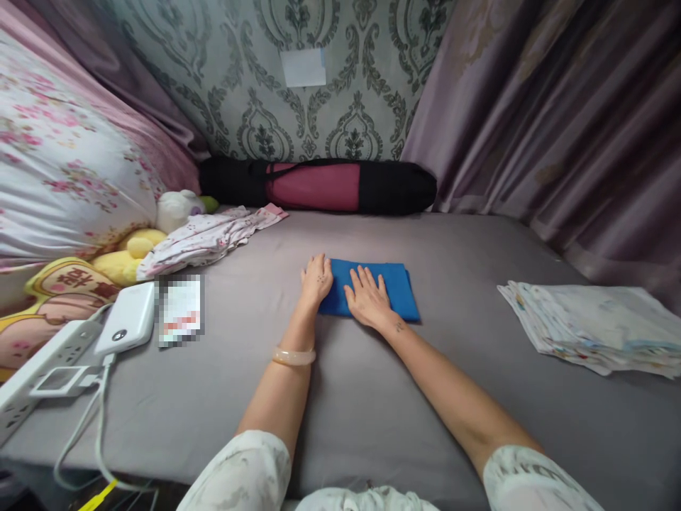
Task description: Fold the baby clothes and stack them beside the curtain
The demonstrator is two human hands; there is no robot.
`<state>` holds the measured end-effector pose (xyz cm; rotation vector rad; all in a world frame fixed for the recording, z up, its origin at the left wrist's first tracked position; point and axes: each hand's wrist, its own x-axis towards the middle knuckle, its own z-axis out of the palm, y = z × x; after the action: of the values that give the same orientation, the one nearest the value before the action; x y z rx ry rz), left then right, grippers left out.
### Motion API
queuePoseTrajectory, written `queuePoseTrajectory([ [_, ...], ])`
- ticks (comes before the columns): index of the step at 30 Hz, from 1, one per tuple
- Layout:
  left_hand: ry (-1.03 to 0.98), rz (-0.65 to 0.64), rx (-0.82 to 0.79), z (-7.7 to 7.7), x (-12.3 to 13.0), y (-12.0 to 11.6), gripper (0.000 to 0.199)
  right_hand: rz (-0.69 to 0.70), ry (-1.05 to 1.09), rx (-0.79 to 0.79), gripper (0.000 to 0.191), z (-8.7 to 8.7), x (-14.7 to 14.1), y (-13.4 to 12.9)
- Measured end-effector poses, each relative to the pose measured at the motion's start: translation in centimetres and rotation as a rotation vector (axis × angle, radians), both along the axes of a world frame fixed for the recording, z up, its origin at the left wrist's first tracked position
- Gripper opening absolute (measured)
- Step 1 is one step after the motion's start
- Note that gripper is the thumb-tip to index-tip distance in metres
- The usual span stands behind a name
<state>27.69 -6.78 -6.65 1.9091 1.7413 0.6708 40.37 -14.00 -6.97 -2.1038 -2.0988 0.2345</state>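
Note:
A folded blue cloth (396, 284) lies flat on the grey sheet in front of me. My right hand (368, 294) rests palm down on top of it, fingers stretched and slightly spread. At the cloth's left edge is my left hand (318, 278), touching that side with its fingers extended forward; its palm side is hidden. Neither hand grips the cloth. A pale bangle (294, 357) circles my left wrist.
A stack of folded cloths (590, 323) lies at the right. Along the wall is a black and red long bag (313, 186). To the left are a crumpled printed garment (199, 241), plush toys (122, 262), a white power bank (128, 319), a blurred packet (179, 310) and a power strip (50, 362) with cables.

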Motion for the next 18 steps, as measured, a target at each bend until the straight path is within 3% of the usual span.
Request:
queuePoseTrajectory([
  [18, -0.099, 0.126, 0.095, 0.4, -1.2, 1.1, 0.051, 0.064, 0.024, 0.044, 0.06, 0.5, -3.2, 1.4],
])
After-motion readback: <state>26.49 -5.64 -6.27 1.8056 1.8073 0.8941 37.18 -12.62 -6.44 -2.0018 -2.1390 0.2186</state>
